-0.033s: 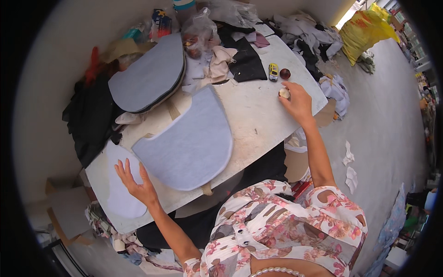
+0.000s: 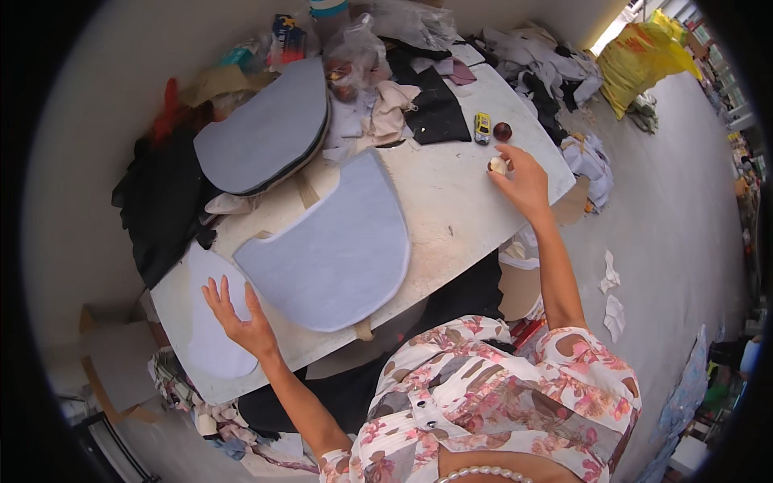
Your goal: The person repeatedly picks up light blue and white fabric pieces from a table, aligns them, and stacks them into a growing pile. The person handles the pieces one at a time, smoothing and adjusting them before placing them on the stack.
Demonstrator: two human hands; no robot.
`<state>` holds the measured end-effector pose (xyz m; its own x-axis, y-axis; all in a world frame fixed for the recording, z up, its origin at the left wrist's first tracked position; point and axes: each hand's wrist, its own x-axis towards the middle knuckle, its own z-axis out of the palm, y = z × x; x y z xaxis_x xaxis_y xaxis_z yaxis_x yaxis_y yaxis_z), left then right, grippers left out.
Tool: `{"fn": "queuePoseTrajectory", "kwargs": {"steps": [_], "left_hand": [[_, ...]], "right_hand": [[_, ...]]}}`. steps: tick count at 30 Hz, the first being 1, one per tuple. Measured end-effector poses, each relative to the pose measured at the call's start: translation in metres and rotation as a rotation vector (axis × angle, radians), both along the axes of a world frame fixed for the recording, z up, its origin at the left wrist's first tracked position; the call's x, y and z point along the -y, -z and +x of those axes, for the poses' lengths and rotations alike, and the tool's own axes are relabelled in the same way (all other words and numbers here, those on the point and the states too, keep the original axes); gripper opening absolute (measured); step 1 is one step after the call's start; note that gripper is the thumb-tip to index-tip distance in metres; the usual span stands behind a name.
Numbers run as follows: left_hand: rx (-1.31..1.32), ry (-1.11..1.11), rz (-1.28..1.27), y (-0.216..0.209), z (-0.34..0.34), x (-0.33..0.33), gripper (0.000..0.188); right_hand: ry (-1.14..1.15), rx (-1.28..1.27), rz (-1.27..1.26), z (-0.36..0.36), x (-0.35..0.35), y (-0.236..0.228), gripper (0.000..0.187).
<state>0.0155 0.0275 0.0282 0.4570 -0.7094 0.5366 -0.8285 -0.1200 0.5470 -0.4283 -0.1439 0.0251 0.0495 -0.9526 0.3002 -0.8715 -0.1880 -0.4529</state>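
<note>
Between the thumb and fingers of my right hand (image 2: 522,181) is a small round whitish thing with a dark rim (image 2: 498,166), perhaps a partly peeled fruit. Just beyond it sit a dark reddish-brown ball-like thing (image 2: 502,131) and a yellow toy car (image 2: 482,129). My left hand (image 2: 245,320) is open, fingers spread, over a white rounded sheet (image 2: 213,342) at the table's left end. Its thumb reaches the edge of a curved light blue-grey fabric piece (image 2: 338,258). Whether the thumb touches that piece I cannot tell.
A stack of curved grey pieces (image 2: 270,125) lies at the back left of the white table (image 2: 451,217). Black cloth (image 2: 161,201), scraps and plastic bags (image 2: 354,60) crowd the rear edge. Fabric heaps and a yellow sack (image 2: 644,64) stand on the floor at right.
The whole view has shifted very slightly. Both hands keep nearly the same places and finger shapes, and the right still holds the whitish thing.
</note>
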Motion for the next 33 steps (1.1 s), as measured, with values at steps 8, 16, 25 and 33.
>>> {"fn": "queuePoseTrajectory", "kwargs": {"steps": [8, 16, 25, 33], "left_hand": [[-0.025, -0.027, -0.055, -0.026, -0.015, -0.010, 0.031], [-0.066, -0.059, -0.064, -0.029, -0.018, -0.023, 0.029], [-0.131, -0.106, -0.124, -0.032, -0.010, -0.035, 0.026], [-0.220, -0.125, -0.192, -0.029, -0.002, -0.042, 0.022]], "right_hand": [[-1.253, 1.226, 0.750, 0.132, -0.071, -0.126, 0.087], [-1.925, 1.642, 0.572, 0.199, -0.116, -0.184, 0.083], [-1.256, 1.141, 0.429, 0.220, -0.049, -0.158, 0.035], [-0.854, 0.240, -0.012, 0.330, 0.082, -0.052, 0.010]]}}
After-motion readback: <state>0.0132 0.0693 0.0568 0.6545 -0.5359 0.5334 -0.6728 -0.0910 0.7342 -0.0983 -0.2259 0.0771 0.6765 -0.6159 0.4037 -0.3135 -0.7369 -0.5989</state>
